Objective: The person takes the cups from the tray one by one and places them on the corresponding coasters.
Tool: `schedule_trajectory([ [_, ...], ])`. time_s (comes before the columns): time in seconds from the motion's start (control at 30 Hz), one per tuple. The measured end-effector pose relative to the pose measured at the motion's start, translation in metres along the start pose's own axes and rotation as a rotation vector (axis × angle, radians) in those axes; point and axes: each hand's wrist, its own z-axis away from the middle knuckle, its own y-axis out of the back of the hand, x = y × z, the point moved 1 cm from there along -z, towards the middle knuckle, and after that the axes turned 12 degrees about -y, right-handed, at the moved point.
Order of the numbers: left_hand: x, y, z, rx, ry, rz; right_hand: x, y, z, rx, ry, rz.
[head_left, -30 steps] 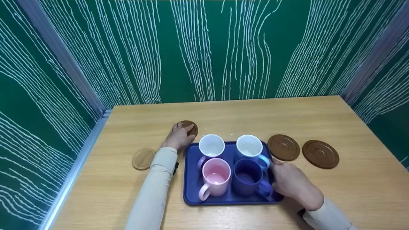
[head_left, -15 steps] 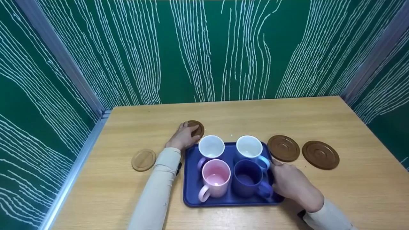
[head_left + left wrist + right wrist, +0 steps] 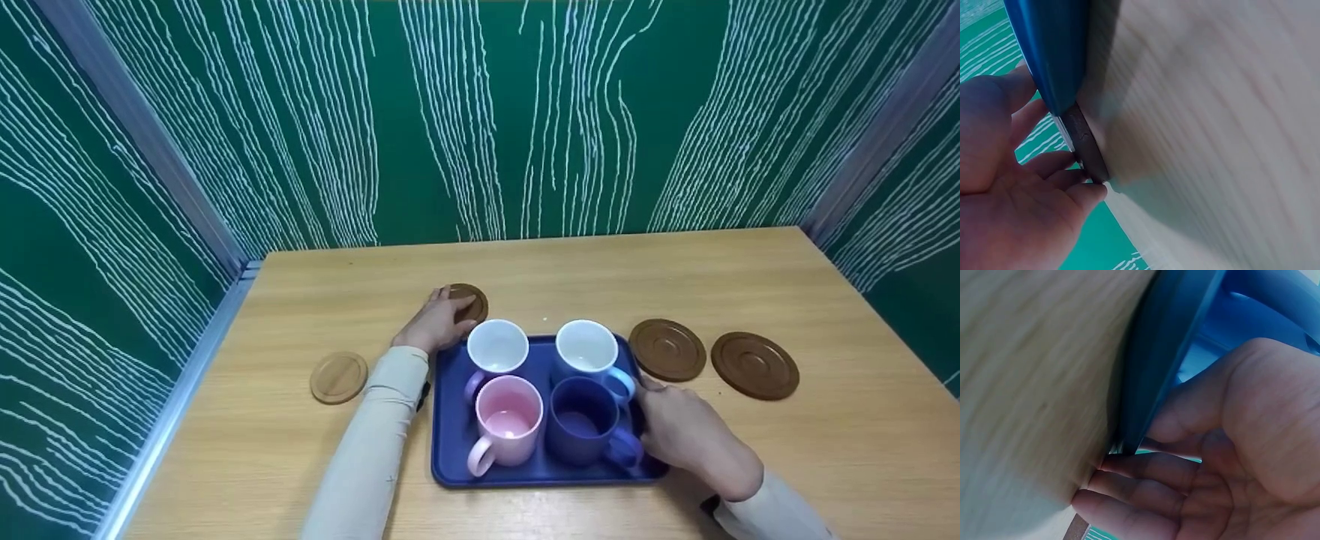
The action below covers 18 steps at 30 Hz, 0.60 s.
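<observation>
My left hand is at a round brown coaster, just behind the tray's back left corner. Its fingers grip the coaster's left side, fingertips at the rim in the left wrist view. Beside them, the thumb lies close to the tray's edge. A dark blue tray bears a pink mug, a dark blue mug and two white-lined mugs, one purple-handled, one light-blue-handled. My right hand holds the tray's right edge, thumb over its rim and fingers low outside.
Two brown coasters lie flat to the right of the tray, the outer coaster farther out. A pale wooden coaster lies by the left sleeve. Green walls with white lines enclose the table's back and sides.
My left hand has slid the brown coaster to the right, closer to the purple-handled mug. The right hand, tray and mugs have stayed in place.
</observation>
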Motion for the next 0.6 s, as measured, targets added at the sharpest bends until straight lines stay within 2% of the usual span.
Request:
schedule_trajectory([
  [0.43,0.0053,-0.0028,-0.0051,-0.006,-0.033,-0.009,0.0006,-0.0008,0.0009,0.0,-0.005,-0.002],
  [0.6,0.0053,-0.0024,-0.0039,0.015,-0.044,-0.006,0.0003,-0.001,-0.0007,0.015,0.017,-0.007],
])
